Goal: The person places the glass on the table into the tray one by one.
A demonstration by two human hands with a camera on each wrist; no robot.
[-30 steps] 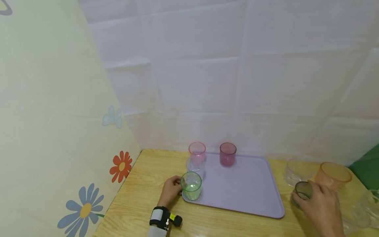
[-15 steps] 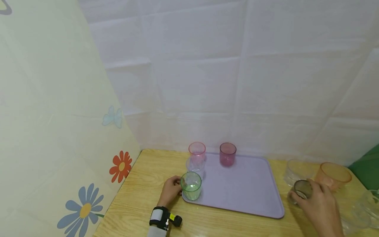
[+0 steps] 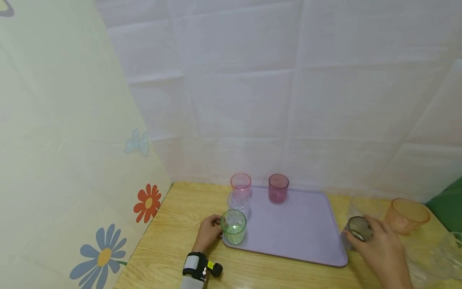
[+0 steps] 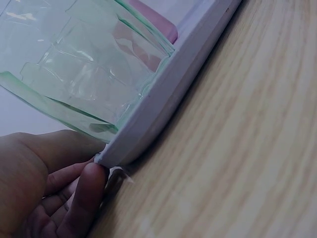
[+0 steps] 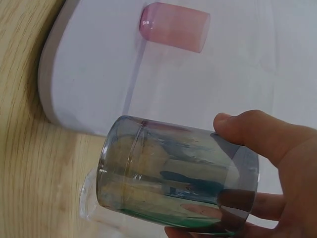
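My right hand [image 3: 384, 249] grips a smoky grey glass tumbler [image 5: 173, 173] near its rim, thumb on one side and fingers on the other. The tumbler is just off the right edge of the lilac tray [image 3: 288, 233], and in the right wrist view its base is toward the wooden table. At the tray's front left corner, my left hand [image 3: 208, 233] pinches the rim between thumb and fingers, beside a green tumbler [image 3: 234, 233]. Behind that, a clear tumbler [image 3: 234, 204] and a pink tumbler [image 3: 240, 184] line the tray's left side. A plum tumbler [image 3: 278, 190] stands at the back.
Right of the tray stand a clear glass [image 3: 357, 204] and a wide orange glass [image 3: 406, 216]. More clear glassware [image 3: 433, 259] sits at the right front. A white cloth [image 3: 231, 100] hangs behind the table, and a flowered wall [image 3: 72, 160] borders its left.
My right hand has lifted the grey tumbler slightly and carried it left toward the tray's right edge. My left hand has stayed at the tray corner.
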